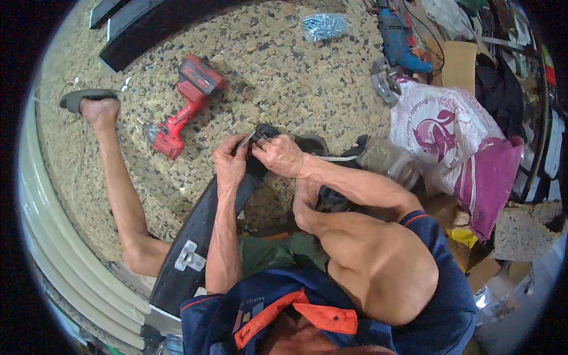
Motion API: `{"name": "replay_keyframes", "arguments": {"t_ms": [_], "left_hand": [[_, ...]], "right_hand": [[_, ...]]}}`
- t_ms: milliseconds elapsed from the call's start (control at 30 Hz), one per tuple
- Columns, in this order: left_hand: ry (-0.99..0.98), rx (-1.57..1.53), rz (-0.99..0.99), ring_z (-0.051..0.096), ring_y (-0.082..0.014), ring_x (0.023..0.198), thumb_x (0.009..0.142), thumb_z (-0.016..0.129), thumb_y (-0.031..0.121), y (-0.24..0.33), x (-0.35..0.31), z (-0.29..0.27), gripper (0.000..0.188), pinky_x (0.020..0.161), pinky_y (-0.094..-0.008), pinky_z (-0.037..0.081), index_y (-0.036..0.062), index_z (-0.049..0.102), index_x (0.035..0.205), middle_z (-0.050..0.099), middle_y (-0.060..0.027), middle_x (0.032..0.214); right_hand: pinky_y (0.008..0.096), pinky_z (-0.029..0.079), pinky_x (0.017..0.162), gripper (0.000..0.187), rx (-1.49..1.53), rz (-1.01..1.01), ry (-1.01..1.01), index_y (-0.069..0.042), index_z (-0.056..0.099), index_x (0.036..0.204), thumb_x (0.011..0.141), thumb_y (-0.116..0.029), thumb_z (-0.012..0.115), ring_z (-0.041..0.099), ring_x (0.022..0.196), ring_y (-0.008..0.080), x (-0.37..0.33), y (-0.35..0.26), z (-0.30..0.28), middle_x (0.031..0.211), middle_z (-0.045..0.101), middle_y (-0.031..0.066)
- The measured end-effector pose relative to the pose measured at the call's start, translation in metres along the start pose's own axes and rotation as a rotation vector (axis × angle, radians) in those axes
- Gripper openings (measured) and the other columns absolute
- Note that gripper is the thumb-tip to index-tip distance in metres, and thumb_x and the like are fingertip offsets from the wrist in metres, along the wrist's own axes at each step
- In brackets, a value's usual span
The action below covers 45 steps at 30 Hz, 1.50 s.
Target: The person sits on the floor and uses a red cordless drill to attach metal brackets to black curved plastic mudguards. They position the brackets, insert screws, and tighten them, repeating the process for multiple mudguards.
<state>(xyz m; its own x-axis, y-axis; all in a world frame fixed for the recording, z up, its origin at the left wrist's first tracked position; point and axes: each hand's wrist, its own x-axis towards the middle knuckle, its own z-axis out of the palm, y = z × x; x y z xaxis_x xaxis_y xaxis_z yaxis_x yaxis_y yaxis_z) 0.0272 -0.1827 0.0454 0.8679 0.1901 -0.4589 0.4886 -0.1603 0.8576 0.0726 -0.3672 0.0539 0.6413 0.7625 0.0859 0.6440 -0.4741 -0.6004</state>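
Observation:
A long black beam (198, 228) lies slanting across my lap, with a silvery metal bracket (189, 255) fixed near its lower end. At its far end, both my hands are close together. My left hand (229, 161) is closed, with thumb and fingers pinching a thin flat pale piece (246, 141) that points up to the right. My right hand (280, 155) is closed beside it, fingers curled at the dark end part (266, 130) of the beam. What its fingertips grip is hidden. A thin white strip (335, 158) shows past my right wrist.
On the speckled floor a red cordless drill (186, 106) lies left of my hands. A clear bag of screws (324, 26) is at the far side, black beams (139, 29) at the far left. A blue corded drill (402, 41) and a white-and-purple sack (441, 130) are at the right.

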Motion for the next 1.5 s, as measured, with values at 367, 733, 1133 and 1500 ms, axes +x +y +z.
{"name": "replay_keyframes", "arguments": {"t_ms": [367, 733, 1133, 1500], "left_hand": [[-0.004, -0.004, 0.068, 0.063, -0.0154, 0.073, 0.101, 0.067, 0.016, 0.002, 0.007, 0.002, 0.021, 0.071, -0.0327, 0.052, 0.0004, 0.077, 0.112, 0.066, -0.0032, 0.083], [0.04, 0.114, 0.042, 0.068, -0.0132, 0.073, 0.099, 0.069, 0.01, 0.0, 0.007, 0.001, 0.023, 0.067, -0.0319, 0.053, 0.0023, 0.079, 0.118, 0.074, -0.0056, 0.083], [0.08, 0.029, 0.083, 0.073, -0.0194, 0.086, 0.096, 0.071, 0.006, 0.004, 0.004, 0.005, 0.022, 0.078, -0.0347, 0.057, 0.0003, 0.08, 0.115, 0.078, -0.0122, 0.094], [0.063, -0.016, 0.073, 0.071, -0.0152, 0.072, 0.097, 0.068, 0.004, -0.004, 0.006, 0.008, 0.023, 0.066, -0.0328, 0.057, 0.001, 0.079, 0.118, 0.078, -0.0109, 0.092]], "right_hand": [[0.0524, 0.063, 0.085, 0.022, -0.502, 0.299, 0.282, 0.0, 0.076, 0.107, 0.087, -0.005, 0.069, 0.075, 0.106, 0.0399, 0.143, 0.255, -0.122, 0.12, 0.073, 0.0222], [0.0372, 0.055, 0.07, 0.026, 0.11, 0.66, 0.187, 0.006, 0.072, 0.114, 0.107, -0.018, 0.065, 0.065, 0.072, 0.0155, 0.119, 0.198, -0.159, 0.087, 0.071, 0.0115], [0.0324, 0.062, 0.076, 0.012, 0.631, 0.554, 0.278, 0.0, 0.074, 0.096, 0.087, -0.001, 0.081, 0.075, 0.087, 0.0182, -0.043, -0.003, -0.006, 0.094, 0.077, 0.0078], [0.0402, 0.063, 0.079, 0.025, 0.277, 0.063, 0.238, -0.001, 0.07, 0.097, 0.076, 0.008, 0.081, 0.075, 0.095, 0.0332, -0.044, -0.007, -0.002, 0.109, 0.075, 0.0125]]}}
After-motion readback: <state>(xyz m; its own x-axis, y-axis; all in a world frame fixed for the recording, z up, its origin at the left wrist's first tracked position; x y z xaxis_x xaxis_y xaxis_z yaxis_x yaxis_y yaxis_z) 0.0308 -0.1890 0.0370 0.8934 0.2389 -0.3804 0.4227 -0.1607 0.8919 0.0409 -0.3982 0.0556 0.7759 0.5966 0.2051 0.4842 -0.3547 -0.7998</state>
